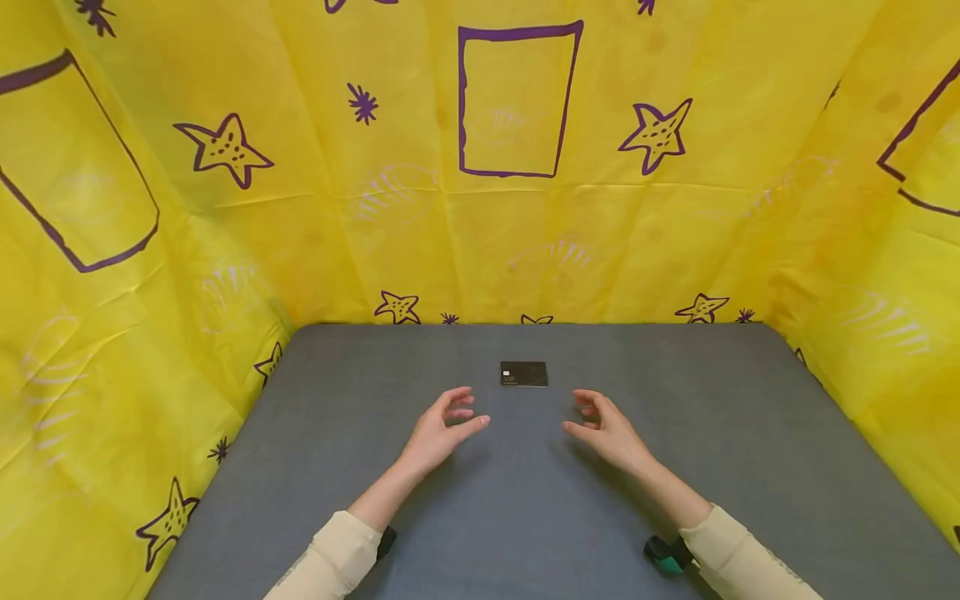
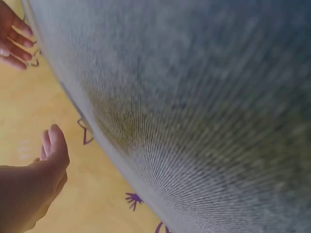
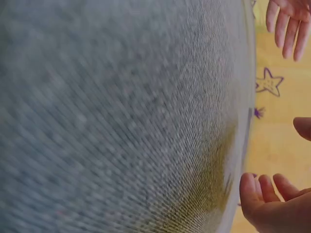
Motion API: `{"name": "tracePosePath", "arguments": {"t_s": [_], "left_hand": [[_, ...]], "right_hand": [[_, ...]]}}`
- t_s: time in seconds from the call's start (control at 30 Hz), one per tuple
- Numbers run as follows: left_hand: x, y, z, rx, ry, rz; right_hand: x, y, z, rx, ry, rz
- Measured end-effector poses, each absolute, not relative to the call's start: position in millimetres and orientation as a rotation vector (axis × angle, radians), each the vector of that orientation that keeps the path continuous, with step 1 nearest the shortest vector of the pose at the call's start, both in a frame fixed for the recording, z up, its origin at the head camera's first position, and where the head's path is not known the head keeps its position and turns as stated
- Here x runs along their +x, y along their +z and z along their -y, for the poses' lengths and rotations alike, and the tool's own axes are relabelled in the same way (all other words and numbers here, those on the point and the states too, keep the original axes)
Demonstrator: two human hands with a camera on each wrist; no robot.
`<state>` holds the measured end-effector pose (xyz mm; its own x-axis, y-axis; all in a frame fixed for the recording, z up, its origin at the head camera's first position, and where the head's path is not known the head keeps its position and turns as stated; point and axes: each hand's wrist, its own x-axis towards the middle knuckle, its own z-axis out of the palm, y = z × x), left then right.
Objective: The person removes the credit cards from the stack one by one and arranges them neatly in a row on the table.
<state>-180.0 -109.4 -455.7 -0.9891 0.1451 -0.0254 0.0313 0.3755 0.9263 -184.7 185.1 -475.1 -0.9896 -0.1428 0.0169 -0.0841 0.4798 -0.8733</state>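
A black card (image 1: pixel 524 374) with a small light chip and "VIP" lettering lies flat on the grey table (image 1: pixel 517 517). To its near left is my left hand (image 1: pixel 444 429), fingers loosely bent and thumb apart, nothing held. My right hand (image 1: pixel 609 429) mirrors it on the near right, likewise holding nothing. Both hands hover over the table with the card between and just beyond them. In the left wrist view the left hand (image 2: pixel 41 179) shows at the lower left. The right wrist view has the right hand (image 3: pixel 277 204) at the lower right, and the card is not visible there.
Yellow cloth walls (image 1: pixel 517 242) with purple starfish and outline drawings enclose the table at the back and both sides. Dark wrist straps (image 1: pixel 666 553) peek out under the light sleeves (image 1: pixel 337 550).
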Motion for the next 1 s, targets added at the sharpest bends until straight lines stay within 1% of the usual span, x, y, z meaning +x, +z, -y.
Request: {"name": "tracePosePath", "arguments": {"t_s": [0.27,0.6,1.0], "left_hand": [[-171,-462,110,0.235,1.665,-2.432],[-166,-464,108,0.3,1.594,-2.425],[-179,-467,105,0.363,1.518,-2.495]], "right_hand": [[-174,-477,-178,-0.177,-1.524,-2.6],[-168,-481,-171,-0.256,-1.544,-2.556],[-183,-487,-172,-0.288,-1.501,-2.591]]}}
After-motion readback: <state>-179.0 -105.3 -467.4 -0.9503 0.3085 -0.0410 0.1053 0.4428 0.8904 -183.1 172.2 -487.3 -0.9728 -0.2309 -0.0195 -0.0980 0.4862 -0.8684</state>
